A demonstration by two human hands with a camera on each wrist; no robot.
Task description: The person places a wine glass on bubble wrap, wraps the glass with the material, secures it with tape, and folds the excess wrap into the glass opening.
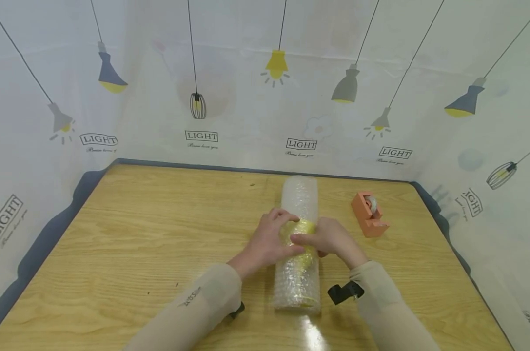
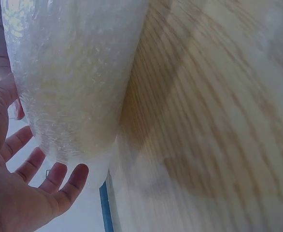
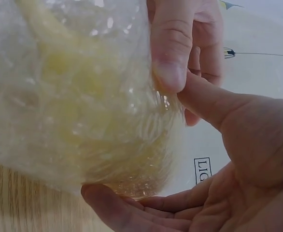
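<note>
A long bundle of clear bubble wrap lies lengthwise on the wooden table, with something yellow showing through its middle; what that is cannot be made out. My left hand rests against the bundle's left side and top. Its thumb presses the wrap, while in the left wrist view the fingers of that hand are spread and loosely bent at the wrap's edge. From the right, my right hand grips the bundle, thumb on top near the left thumb. In the right wrist view its fingers curve round the lower side.
An orange tape dispenser with a roll of tape stands to the right of the bundle. The wooden table meets a pale curtain printed with hanging lamps at its back and sides.
</note>
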